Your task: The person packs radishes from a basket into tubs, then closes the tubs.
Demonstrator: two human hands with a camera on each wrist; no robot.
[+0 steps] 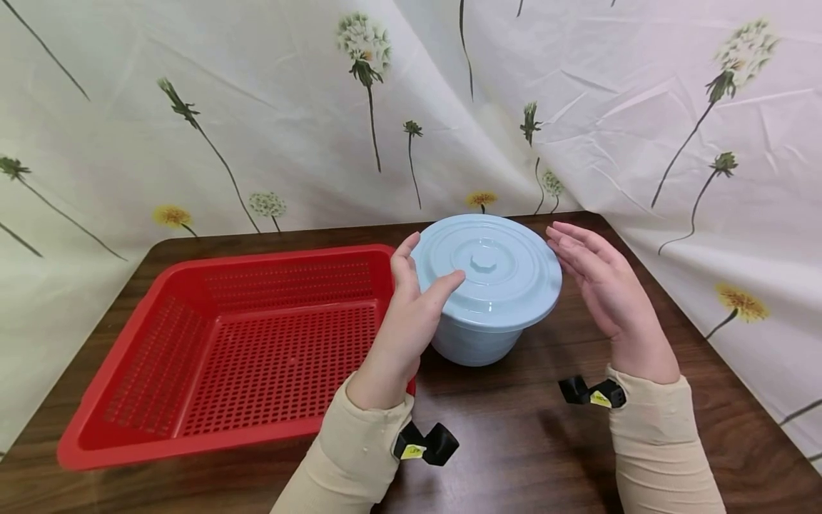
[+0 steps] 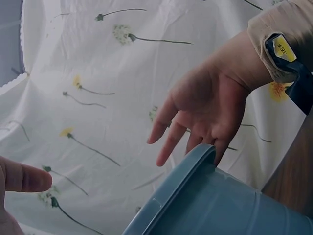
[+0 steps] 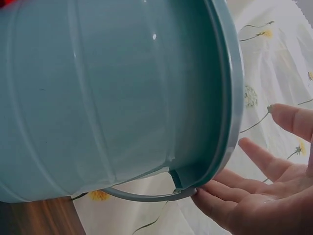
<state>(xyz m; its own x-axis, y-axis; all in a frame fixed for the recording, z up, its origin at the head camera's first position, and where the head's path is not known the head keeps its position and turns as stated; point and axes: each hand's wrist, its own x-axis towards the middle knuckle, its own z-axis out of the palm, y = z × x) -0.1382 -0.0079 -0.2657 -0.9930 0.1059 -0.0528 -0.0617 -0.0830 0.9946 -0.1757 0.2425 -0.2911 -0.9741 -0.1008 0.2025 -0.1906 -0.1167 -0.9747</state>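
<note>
A light blue lidded bucket (image 1: 475, 348) stands upright on the table, its round lid (image 1: 507, 303) in place with a small knob (image 1: 484, 261) at the centre. At the lid's left edge is my left hand (image 1: 406, 321), its thumb reaching over the lid and its fingers spread apart from the thumb. My right hand (image 1: 604, 285) is by the right rim, fingers extended, palm toward the bucket. The right wrist view has lower fingers of that hand close to the rim, where the curved handle (image 3: 146, 197) joins; contact is hard to tell. Neither hand grips anything.
Left of the bucket, a red perforated basket (image 1: 80, 444) sits close by on the dark wooden table (image 1: 494, 442). A white cloth with dandelion prints (image 1: 270, 121) hangs behind the table and along its right side. Both wrists wear black camera straps.
</note>
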